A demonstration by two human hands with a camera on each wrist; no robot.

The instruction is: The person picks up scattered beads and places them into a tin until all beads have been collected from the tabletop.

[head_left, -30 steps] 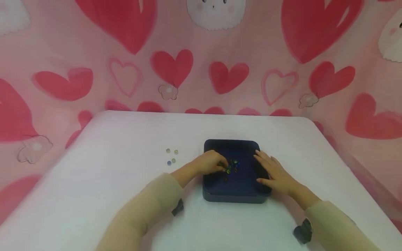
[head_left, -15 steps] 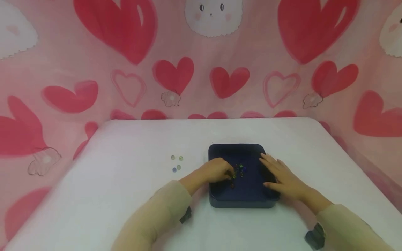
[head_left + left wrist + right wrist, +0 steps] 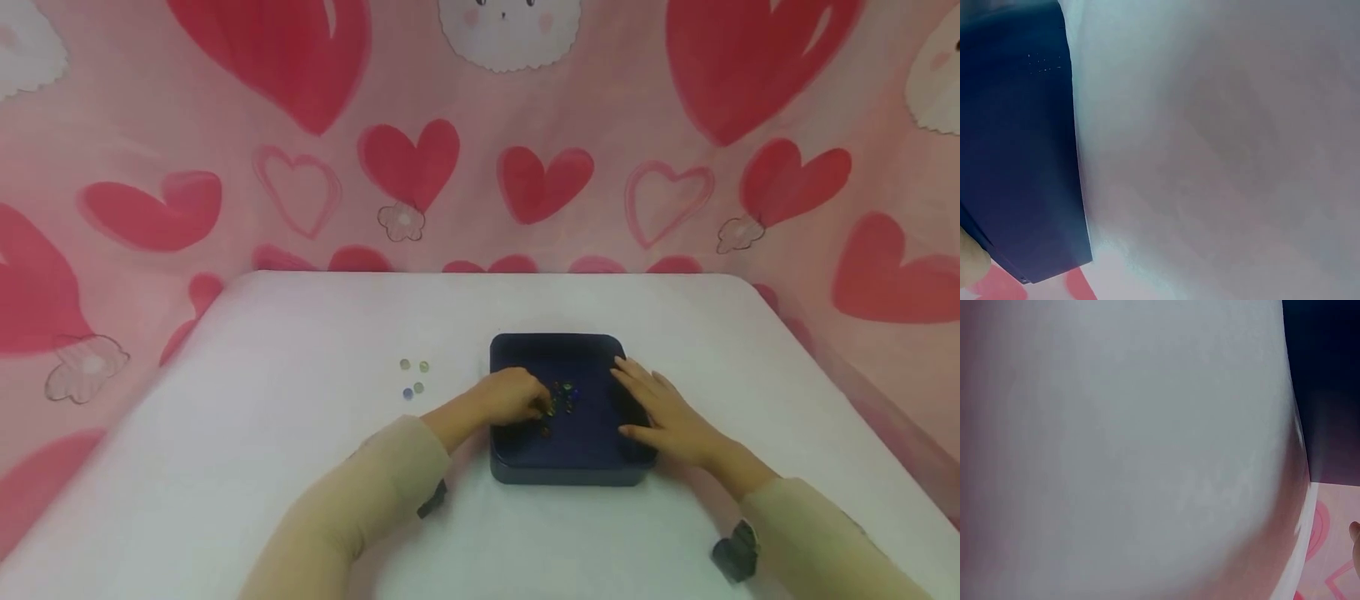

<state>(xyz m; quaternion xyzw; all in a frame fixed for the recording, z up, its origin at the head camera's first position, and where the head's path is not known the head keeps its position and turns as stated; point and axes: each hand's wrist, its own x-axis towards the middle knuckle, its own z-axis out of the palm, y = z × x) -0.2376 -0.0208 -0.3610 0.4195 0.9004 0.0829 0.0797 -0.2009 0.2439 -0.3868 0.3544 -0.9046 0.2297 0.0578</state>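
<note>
A dark blue tray (image 3: pixel 567 476) with raised walls stands on the white table. Inside it lies a loose cluster of small, shiny glass marbles (image 3: pixel 567 395) in green, blue and amber, with one amber marble (image 3: pixel 545 432) a little nearer the front. My left hand (image 3: pixel 513 396) reaches over the tray's left wall, its fingers bent down at the left side of the cluster. Its fingertips are mostly hidden, so whether they pinch a marble does not show. Across the tray, my right hand (image 3: pixel 663 414) rests on the right rim with fingers spread and thumb over the inside.
Left of the tray, several pale marbles (image 3: pixel 419 387) and a bluish one (image 3: pixel 408 393) lie on the white table (image 3: pixel 262 417). Behind the table hangs a pink cloth (image 3: pixel 480 233) with red hearts. The wrist views show mostly the tray's outer wall (image 3: pixel 1016 144) and white tabletop.
The head view shifts slightly and comes back. My left fingers bend lower beside the cluster, hiding some marbles on its left. My right hand keeps its place on the rim.
</note>
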